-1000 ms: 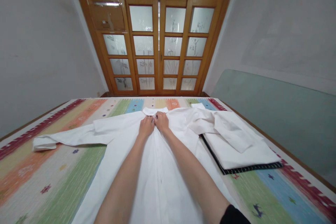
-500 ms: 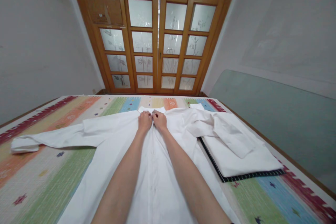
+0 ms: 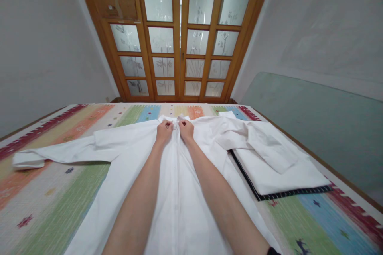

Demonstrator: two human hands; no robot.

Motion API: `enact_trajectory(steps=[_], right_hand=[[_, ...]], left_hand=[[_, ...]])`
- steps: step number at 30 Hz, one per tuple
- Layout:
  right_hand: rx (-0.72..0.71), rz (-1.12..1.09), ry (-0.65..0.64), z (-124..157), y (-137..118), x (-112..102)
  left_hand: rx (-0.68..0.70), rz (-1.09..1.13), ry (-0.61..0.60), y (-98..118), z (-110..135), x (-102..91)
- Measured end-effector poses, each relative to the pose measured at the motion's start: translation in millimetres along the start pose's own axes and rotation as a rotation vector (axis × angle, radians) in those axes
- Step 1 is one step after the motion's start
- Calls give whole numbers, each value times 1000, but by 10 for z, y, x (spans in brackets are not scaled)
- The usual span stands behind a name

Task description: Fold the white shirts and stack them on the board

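A white long-sleeved shirt (image 3: 128, 171) lies spread front side up, its collar at the far end. My left hand (image 3: 164, 130) pinches the left side of the shirt front just below the collar (image 3: 182, 118). Opposite it, my right hand (image 3: 186, 129) is closed on the right side of the same opening. A small gap separates the two hands, and the front edges stand slightly apart there. The left sleeve (image 3: 68, 152) stretches out across the cloth, while the right sleeve (image 3: 266, 147) lies bent over folded white clothing. The fingertips are partly hidden.
Under the right sleeve is a stack of folded white clothing (image 3: 278, 181) with a black striped item (image 3: 296, 195) at the bottom. A colourful striped cloth (image 3: 54, 203) covers the surface. Wooden glazed doors (image 3: 179, 55) stand beyond, and a pale green panel (image 3: 305, 111) leans at the right wall.
My hands have moved apart slightly, drawing the collar edges away from each other. The right collar side is lifted more. The view has shifted a little.
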State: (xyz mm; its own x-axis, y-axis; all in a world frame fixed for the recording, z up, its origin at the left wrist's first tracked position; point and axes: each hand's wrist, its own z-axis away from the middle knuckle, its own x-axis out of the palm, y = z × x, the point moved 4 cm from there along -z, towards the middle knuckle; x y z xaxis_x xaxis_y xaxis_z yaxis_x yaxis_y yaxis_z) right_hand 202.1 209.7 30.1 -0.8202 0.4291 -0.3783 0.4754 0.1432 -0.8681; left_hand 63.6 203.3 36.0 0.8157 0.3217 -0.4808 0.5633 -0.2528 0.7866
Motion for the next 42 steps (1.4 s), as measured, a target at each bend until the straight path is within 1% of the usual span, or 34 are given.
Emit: enact_trajectory(steps=[4, 8, 14, 18, 24, 30, 32, 36, 39, 42], right_hand=[[-29, -99, -35, 0, -12, 15], [-62, -150, -88, 14, -28, 25], [-124, -64, -159, 34, -48, 43], [-157, -10, -200, 30, -47, 67], [-167, -17, -213, 10, -34, 75], [-212, -18, -261, -34, -8, 106], [-242, 7, -283, -47, -7, 118], [-286, 56, -313, -54, -5, 149], [-281, 75, -319, -50, 4, 171], [-270, 87, -327, -44, 9, 187]], left_hand=[[-65, 84, -36, 22, 9, 5], [-154, 131, -35, 18, -19, 11], [-277, 216, -67, -66, -30, 77], [-303, 265, -83, -111, -44, 99], [-290, 271, -104, -124, -66, 109], [-233, 197, -124, -118, -82, 99], [-206, 160, -113, -102, -90, 89], [-120, 81, -46, -42, -96, 74], [-75, 36, -23, -23, -94, 90], [-68, 1, -18, -52, -101, 108]])
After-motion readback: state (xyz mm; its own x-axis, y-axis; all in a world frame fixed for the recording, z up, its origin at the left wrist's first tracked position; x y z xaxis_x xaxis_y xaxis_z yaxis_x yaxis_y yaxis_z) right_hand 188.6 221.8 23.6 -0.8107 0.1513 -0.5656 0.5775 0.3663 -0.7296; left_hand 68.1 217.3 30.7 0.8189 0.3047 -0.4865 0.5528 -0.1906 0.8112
